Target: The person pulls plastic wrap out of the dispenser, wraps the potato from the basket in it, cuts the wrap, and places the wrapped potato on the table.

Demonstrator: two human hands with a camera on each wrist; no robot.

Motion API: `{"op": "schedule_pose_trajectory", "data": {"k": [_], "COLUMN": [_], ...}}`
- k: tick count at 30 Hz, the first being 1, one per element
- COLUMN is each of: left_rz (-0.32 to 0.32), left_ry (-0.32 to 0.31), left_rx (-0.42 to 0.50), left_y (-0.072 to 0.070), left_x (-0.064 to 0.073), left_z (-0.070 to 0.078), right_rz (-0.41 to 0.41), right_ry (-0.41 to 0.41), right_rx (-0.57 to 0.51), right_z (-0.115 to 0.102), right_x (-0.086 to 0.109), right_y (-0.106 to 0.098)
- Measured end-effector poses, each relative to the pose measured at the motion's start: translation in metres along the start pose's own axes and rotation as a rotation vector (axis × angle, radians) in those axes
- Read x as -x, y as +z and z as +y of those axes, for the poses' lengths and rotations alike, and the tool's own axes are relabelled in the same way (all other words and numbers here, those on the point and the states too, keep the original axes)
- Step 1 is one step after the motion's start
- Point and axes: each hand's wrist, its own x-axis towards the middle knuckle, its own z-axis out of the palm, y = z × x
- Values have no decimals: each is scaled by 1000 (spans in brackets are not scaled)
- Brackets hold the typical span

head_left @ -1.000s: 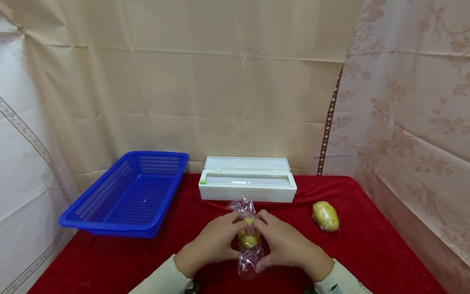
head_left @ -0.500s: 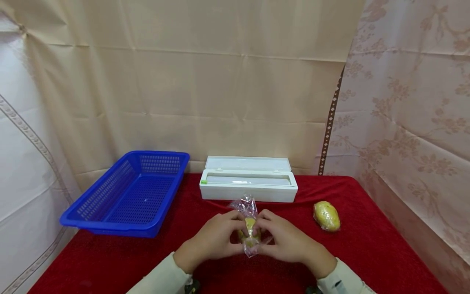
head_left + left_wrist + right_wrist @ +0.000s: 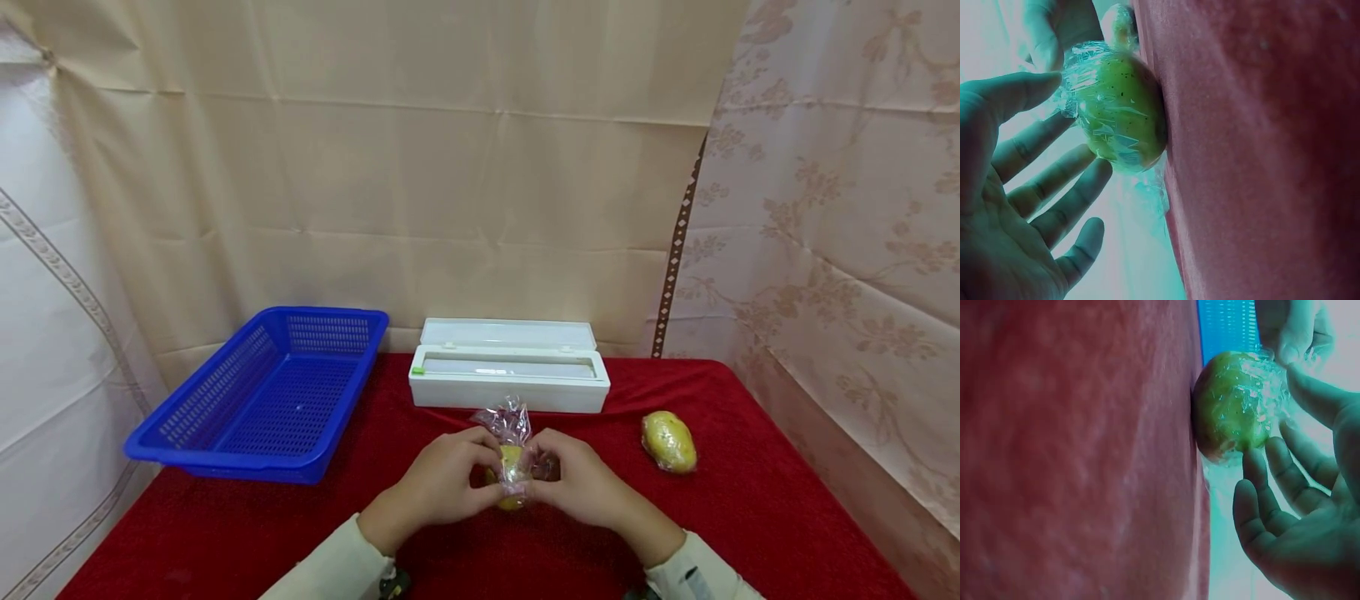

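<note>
A yellow mango (image 3: 511,457) with small dark specks rests on the red cloth, wrapped in clear plastic wrap (image 3: 510,423). One end of the wrap sticks out beyond the fruit; the near end is folded up over its top. My left hand (image 3: 446,483) pinches the gathered wrap on top between thumb and forefinger, its other fingers spread beside the mango (image 3: 1122,109). From the opposite side my right hand (image 3: 576,482) pinches the wrap too, with its remaining fingers loosely bent by the fruit (image 3: 1229,406).
Behind the hands stands a white wrap dispenser box (image 3: 510,395) with its lid raised. A blue plastic basket (image 3: 318,471) is at the left. A second wrapped mango (image 3: 669,442) lies to the right on the red cloth (image 3: 750,500). Curtains hang behind and at both sides.
The near end of the plastic wrap, flat on the cloth a second ago, has been lifted and folded over the mango. Both thumbs have moved up to the fruit's top.
</note>
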Motion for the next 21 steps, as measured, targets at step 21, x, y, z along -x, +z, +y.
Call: {"op": "schedule_pose_trajectory", "data": {"k": [21], "left_rz": [49], "left_ry": [-171], "left_rx": [182], "left_y": [4], "left_x": [-3], "left_z": [0], "right_rz": [142], "right_ry": [155], "right_rx": [-154], "right_z": [1], "right_x": [-3], "right_y": [3]}}
